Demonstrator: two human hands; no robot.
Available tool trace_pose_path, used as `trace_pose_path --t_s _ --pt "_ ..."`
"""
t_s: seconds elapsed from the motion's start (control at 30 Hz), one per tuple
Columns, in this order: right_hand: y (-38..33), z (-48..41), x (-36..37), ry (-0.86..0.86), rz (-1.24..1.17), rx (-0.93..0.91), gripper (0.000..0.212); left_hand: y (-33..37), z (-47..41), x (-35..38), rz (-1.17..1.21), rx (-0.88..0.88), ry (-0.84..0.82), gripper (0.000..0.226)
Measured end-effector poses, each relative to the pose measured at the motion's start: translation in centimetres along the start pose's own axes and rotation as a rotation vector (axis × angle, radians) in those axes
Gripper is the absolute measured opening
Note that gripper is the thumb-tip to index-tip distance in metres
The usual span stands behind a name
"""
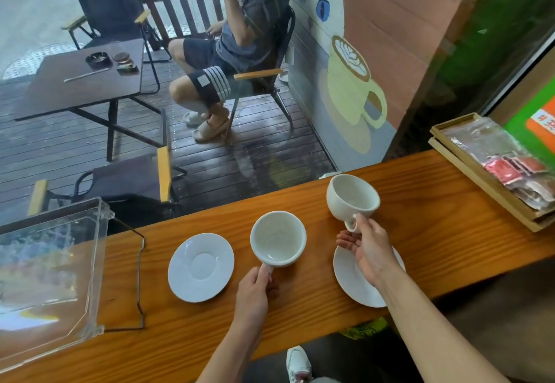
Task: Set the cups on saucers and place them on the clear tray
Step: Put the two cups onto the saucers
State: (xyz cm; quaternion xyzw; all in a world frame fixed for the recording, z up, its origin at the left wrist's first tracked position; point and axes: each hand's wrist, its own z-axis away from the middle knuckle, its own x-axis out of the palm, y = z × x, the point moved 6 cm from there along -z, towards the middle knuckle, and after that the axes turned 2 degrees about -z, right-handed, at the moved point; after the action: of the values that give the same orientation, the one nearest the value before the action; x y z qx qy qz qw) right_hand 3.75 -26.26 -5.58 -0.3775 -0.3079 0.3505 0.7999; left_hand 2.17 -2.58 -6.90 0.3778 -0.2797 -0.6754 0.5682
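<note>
Two empty white cups and two white saucers are on a wooden counter. My left hand (254,288) grips the handle of the left cup (278,238), which is just right of the left saucer (200,267). My right hand (368,250) holds the right cup (352,196) by its handle, tilted and lifted above the counter, beyond the right saucer (350,277). My right hand and forearm cover part of that saucer. The clear tray (93,265) with a wire handle lies at the counter's left end, holding nothing.
A wooden box (480,178) of sachets stands at the counter's right end. Behind the counter (300,322) is a window; outside, a person sits on a folding chair (270,76) by a dark table (75,82) on a deck.
</note>
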Motion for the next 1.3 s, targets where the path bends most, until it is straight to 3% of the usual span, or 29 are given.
trace_pose_path --t_s 0.37,0.73,1.3 --pt "-0.1 6.8 -3.8 0.027 0.063 -0.13 0.019 0.2 0.8 -1.4 -0.036 0.047 -0.048 0.041" --pt "3.7 10.1 -7.3 0.111 0.11 -0.077 0.021 1.0 1.7 -1.4 0.002 0.054 -0.141 0.039" --pt "5.5 10.1 -7.5 0.137 0.204 -0.045 0.02 -0.1 2.6 -4.1 0.036 0.03 -0.115 0.034"
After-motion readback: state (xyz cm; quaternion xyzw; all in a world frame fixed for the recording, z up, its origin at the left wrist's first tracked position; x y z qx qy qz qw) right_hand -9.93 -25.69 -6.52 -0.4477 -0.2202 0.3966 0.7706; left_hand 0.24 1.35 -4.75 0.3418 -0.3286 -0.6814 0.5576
